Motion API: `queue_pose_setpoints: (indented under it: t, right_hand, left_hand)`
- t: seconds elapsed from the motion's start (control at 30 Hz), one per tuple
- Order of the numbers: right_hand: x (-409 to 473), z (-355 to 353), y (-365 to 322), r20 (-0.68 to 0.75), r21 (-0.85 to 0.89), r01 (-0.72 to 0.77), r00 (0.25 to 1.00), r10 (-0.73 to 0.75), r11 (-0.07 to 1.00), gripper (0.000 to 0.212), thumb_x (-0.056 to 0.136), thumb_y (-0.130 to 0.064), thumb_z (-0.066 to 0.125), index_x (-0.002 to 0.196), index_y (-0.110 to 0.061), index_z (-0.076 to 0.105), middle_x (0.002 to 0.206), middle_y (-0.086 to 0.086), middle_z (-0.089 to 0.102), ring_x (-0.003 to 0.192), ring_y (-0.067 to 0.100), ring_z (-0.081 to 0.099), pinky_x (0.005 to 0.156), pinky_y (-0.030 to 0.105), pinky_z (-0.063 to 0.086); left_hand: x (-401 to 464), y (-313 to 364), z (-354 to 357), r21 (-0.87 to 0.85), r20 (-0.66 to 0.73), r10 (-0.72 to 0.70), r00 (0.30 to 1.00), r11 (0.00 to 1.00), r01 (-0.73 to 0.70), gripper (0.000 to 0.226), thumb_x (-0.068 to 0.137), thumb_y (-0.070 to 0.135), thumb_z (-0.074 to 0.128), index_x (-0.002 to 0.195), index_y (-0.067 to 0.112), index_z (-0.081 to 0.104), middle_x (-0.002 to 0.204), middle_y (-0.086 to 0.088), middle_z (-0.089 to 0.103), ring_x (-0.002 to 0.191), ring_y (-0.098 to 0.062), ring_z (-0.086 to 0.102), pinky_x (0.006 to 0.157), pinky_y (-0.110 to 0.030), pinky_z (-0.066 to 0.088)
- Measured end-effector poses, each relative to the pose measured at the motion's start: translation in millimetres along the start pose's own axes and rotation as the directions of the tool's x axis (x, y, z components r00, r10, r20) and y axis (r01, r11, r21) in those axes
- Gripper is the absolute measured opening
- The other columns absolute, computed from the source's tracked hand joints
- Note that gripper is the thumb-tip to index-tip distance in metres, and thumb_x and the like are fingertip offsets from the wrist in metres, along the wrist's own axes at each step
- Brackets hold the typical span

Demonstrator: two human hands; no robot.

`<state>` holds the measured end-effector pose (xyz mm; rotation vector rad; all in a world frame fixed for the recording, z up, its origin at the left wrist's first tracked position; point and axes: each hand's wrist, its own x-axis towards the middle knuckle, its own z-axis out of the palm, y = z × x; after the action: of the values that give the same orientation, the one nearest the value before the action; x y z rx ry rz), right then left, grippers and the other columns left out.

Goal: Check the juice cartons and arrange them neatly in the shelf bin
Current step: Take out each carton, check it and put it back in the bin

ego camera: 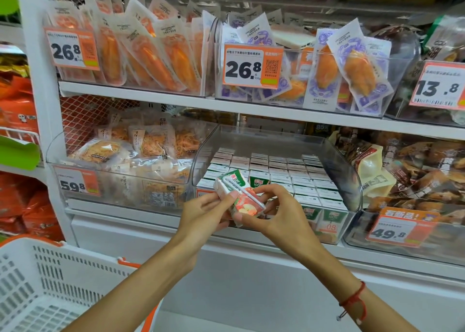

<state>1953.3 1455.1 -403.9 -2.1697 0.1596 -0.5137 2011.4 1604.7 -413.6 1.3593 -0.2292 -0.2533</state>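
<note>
I hold one juice carton [239, 195] tilted in front of the clear bin [352, 180], left hand [203, 213] and right hand [274, 213] both pinching it, probably to check its straw side.

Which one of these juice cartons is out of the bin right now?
The juice carton held tilted between the left hand and right hand, in front of the clear bin. All the other cartons stand upright in rows inside it.
</note>
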Motion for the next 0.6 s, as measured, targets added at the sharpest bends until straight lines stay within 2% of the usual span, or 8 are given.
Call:
queue_pose_setpoints:
  t: [0.03, 0.1, 0.23, 0.3, 0.37, 0.43, 0.5, 0.6]
  right_hand:
    - [1.8, -2.7, -0.6, 0.035, 0.1, -0.045, 0.999, 0.042, 0.994, 0.042, 0.071, -0.043, 0.082, 0.105, -0.028, 0.062, 0.095, -0.006, 0.064, 0.078, 0.007, 0.061, 0.065, 0.022, 0.056]
    - [5.3, -9.7, -1.8, 0.097, 0.308, -0.156, 0.987, 0.132, 0.939, 0.024, 0.082, -0.04, 0.072, 0.1, -0.024, 0.07, 0.091, -0.003, 0.071, 0.077, 0.008, 0.065, 0.063, 0.022, 0.056]
    - [7.1, -16.3, 3.2, 0.2, 0.365, -0.236, 0.965, 0.172, 0.9, 0.027, 0.096, -0.04, 0.054, 0.103, -0.023, 0.073, 0.096, -0.007, 0.074, 0.092, 0.007, 0.069, 0.078, 0.021, 0.058]
    - [6.6, -15.9, 4.9, 0.221, 0.382, -0.208, 0.967, 0.129, 0.9, 0.027, 0.096, -0.041, 0.053, 0.109, -0.025, 0.071, 0.101, -0.004, 0.074, 0.094, 0.01, 0.07, 0.081, 0.025, 0.059]
    - [6.0, -17.0, 2.5, 0.203, 0.394, -0.162, 0.975, 0.086, 0.905, 0.027, 0.09, -0.046, 0.057, 0.109, -0.032, 0.069, 0.102, -0.003, 0.073, 0.092, 0.011, 0.071, 0.074, 0.025, 0.06]
    - [6.3, -19.8, 0.6, 0.169, 0.339, -0.081, 0.985, 0.024, 0.937, 0.032, 0.082, -0.05, 0.058, 0.11, -0.037, 0.067, 0.103, -0.005, 0.071, 0.092, 0.007, 0.069, 0.066, 0.02, 0.057]
    - [6.3, -25.1, 0.0, 0.155, 0.286, 0.007, 0.987, -0.053, 0.958, 0.037, 0.079, -0.05, 0.06, 0.113, -0.036, 0.064, 0.102, -0.01, 0.069, 0.09, 0.001, 0.067, 0.064, 0.016, 0.055]
    - [6.0, -36.0, 1.9, 0.168, 0.217, 0.138, 0.97, -0.177, 0.966, 0.036, 0.079, -0.041, 0.067, 0.114, -0.034, 0.062, 0.108, -0.02, 0.068, 0.101, 0.0, 0.064, 0.082, 0.019, 0.054]
  left_hand:
    - [0.6, 0.9, -1.4, 0.004, 0.018, 0.0, 1.0, 1.0, 0.0, 0.007, 0.086, 0.029, 0.071, 0.093, 0.027, 0.071, 0.083, 0.007, 0.077, 0.078, -0.007, 0.073, 0.062, -0.014, 0.056]
    - [0.8, 2.6, -4.3, 0.028, 0.07, 0.002, 0.998, 1.0, -0.004, 0.007, 0.088, 0.031, 0.069, 0.095, 0.03, 0.07, 0.087, 0.009, 0.077, 0.083, -0.005, 0.073, 0.066, -0.014, 0.056]
    - [-1.2, 4.1, -5.3, 0.079, 0.179, -0.003, 0.984, 0.997, -0.012, 0.009, 0.089, 0.033, 0.066, 0.098, 0.034, 0.068, 0.092, 0.013, 0.076, 0.088, -0.003, 0.072, 0.071, -0.015, 0.056]
    - [-1.3, 4.1, -3.8, 0.11, 0.214, 0.041, 0.976, 0.992, -0.066, 0.012, 0.09, 0.029, 0.066, 0.098, 0.037, 0.068, 0.097, 0.012, 0.076, 0.094, -0.005, 0.071, 0.079, -0.019, 0.056]
    - [-0.5, 5.6, -2.8, 0.156, 0.225, 0.104, 0.969, 0.978, -0.141, 0.017, 0.088, 0.029, 0.068, 0.099, 0.042, 0.068, 0.104, 0.013, 0.074, 0.1, -0.004, 0.069, 0.084, -0.021, 0.054]
    - [-1.4, 7.4, -2.4, 0.201, 0.267, 0.165, 0.949, 0.954, -0.223, 0.025, 0.087, 0.03, 0.069, 0.107, 0.044, 0.066, 0.107, 0.019, 0.072, 0.1, 0.0, 0.067, 0.079, -0.014, 0.053]
    - [-2.3, 8.2, -2.4, 0.218, 0.309, 0.208, 0.928, 0.934, -0.282, 0.037, 0.087, 0.026, 0.07, 0.12, 0.04, 0.062, 0.111, 0.023, 0.07, 0.103, 0.001, 0.066, 0.078, -0.01, 0.051]
    - [-2.6, 9.5, -6.8, 0.23, 0.33, 0.286, 0.899, 0.9, -0.371, 0.049, 0.085, 0.014, 0.072, 0.124, 0.039, 0.058, 0.113, 0.027, 0.067, 0.108, 0.005, 0.062, 0.083, -0.009, 0.049]
